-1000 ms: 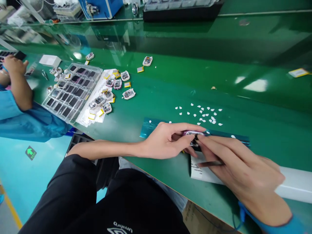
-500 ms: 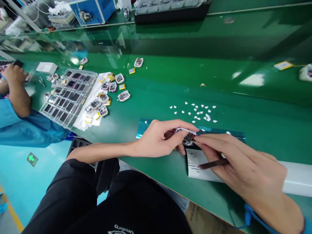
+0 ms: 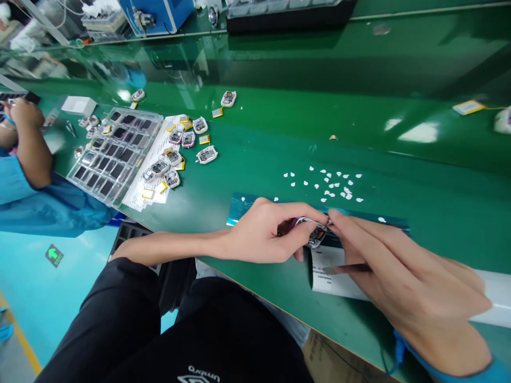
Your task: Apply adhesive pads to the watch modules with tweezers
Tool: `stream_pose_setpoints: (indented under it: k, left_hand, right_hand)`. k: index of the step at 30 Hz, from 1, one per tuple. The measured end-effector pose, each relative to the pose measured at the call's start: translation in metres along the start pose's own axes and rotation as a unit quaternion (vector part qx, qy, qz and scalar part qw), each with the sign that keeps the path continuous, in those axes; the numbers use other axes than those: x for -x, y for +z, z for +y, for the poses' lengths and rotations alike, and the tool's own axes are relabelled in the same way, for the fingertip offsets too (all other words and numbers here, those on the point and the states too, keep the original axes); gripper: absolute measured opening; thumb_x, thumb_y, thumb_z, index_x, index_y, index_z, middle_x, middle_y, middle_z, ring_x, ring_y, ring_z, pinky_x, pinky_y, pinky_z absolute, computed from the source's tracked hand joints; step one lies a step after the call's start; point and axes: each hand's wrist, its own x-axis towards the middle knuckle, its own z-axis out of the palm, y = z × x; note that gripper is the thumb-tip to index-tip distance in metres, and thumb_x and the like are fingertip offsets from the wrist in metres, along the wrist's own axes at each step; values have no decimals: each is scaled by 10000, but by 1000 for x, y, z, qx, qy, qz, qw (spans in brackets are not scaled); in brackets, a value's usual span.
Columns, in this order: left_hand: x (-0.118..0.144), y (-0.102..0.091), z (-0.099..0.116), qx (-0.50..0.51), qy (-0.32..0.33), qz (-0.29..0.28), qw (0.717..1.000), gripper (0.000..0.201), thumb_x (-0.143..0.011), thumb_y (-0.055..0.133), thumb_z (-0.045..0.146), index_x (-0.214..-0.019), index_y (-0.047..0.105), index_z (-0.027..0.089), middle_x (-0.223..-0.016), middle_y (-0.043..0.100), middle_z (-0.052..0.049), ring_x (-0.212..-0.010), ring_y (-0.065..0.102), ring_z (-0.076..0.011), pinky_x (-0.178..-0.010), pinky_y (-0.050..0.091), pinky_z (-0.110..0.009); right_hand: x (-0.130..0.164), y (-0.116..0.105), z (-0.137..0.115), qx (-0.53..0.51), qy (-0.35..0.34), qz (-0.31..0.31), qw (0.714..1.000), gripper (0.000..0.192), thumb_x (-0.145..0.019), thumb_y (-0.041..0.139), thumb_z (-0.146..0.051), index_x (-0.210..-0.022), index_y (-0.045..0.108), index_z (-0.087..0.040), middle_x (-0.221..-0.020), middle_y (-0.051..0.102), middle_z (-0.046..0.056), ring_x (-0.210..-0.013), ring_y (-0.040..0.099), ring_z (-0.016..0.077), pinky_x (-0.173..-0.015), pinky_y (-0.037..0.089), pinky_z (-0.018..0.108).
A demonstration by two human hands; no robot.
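Observation:
My left hand [image 3: 275, 231] is closed round a small device housing [image 3: 318, 234] with a bare circuit board and wires inside, holding it just above the bench. At the far edge of the housing, my right hand [image 3: 395, 266] pinches with thumb and forefinger; what lies between those fingertips is too small to make out. Tucked in the same hand is a dark slim metal tool, apparently tweezers [image 3: 345, 269], one flat end sticking out to the left. Below the hands lie a shiny blue-green strip [image 3: 235, 208] and a white printed sheet [image 3: 325, 279].
Several small white stickers [image 3: 335, 186] are scattered beyond my hands. To the left are open housings with yellow batteries [image 3: 171, 157], papers and a clear compartment tray [image 3: 115, 159] of dark screens. A co-worker's arm [image 3: 32, 133] is at far left. Another battery [image 3: 469, 107] lies right.
The device housing has tilted and shifted slightly right in my left hand. My right fingertips have moved up from the board to the housing's far edge.

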Motion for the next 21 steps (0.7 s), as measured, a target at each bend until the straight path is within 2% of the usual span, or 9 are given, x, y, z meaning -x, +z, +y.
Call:
stream_pose_setpoints:
  k: [3,5,9,11,12,15,17,19,21]
  left_hand:
    - [0,-1,1,13,-23,-11,1000,239,-996,512,238,-1064,721,144,-623,674,9,-559,729,-118,-461,474,-155]
    - [0,-1,1,28,-41,-20,999,239,-995,513,240,-1058,725,149,-626,670,11,-563,730,-115,-459,474,-153]
    - [0,0,0,55,-69,-33,996,248,-997,519,241,-1064,740,152,-569,648,16,-541,717,-124,-457,470,-163]
    - [0,0,1,54,-79,-36,995,249,-998,524,242,-1068,744,149,-577,653,10,-553,727,-130,-453,455,-161]
    - [0,0,1,51,-82,-34,995,250,-998,526,244,-1069,743,143,-589,659,4,-558,732,-133,-457,452,-162]
    - [-1,-1,3,58,-90,-30,994,260,-1003,522,262,-1089,724,124,-629,670,-11,-577,743,-144,-492,486,-175]
    - [-1,-1,3,77,-96,-27,992,253,-1006,517,272,-1110,693,122,-641,655,-3,-581,742,-145,-518,515,-186]
    - [-2,-1,3,94,-103,-29,990,227,-1007,508,265,-1128,647,133,-686,644,6,-576,734,-133,-510,509,-183]
    - [-3,-1,2,108,-111,-33,987,193,-1005,509,257,-1137,600,151,-716,625,17,-570,728,-125,-481,476,-174]
  right_hand:
    - [2,1,5,0,-23,-9,1000,588,-1049,592,-251,-1610,425,-196,-1188,793,66,-868,770,136,-597,553,240]
    - [3,1,7,1,-34,-17,999,621,-1055,580,-258,-1638,372,-219,-1187,793,58,-870,776,145,-633,576,242]
    - [2,-1,8,4,-40,-35,999,735,-1007,547,-94,-1672,279,-255,-918,815,-33,-681,739,121,-570,559,245]
    - [-2,-1,7,6,-26,-31,999,759,-979,530,-49,-1669,294,-260,-771,778,-74,-561,680,105,-489,513,242]
    - [-4,-1,7,16,-10,-22,1000,758,-967,532,-40,-1660,324,-266,-767,775,-71,-546,671,105,-460,490,247]
    - [-12,1,7,71,73,33,994,786,-912,590,-8,-1613,423,-320,-1057,815,4,-750,769,149,-485,503,271]
    - [-16,1,8,94,107,54,988,803,-881,650,-3,-1580,468,-355,-1253,769,27,-918,792,200,-521,524,293]
    - [-16,1,8,82,85,41,992,796,-882,706,-36,-1579,472,-340,-1287,752,24,-927,791,194,-499,510,295]
    - [-12,-1,8,54,30,9,998,768,-912,708,-67,-1599,447,-290,-1290,750,35,-884,788,161,-485,508,282]
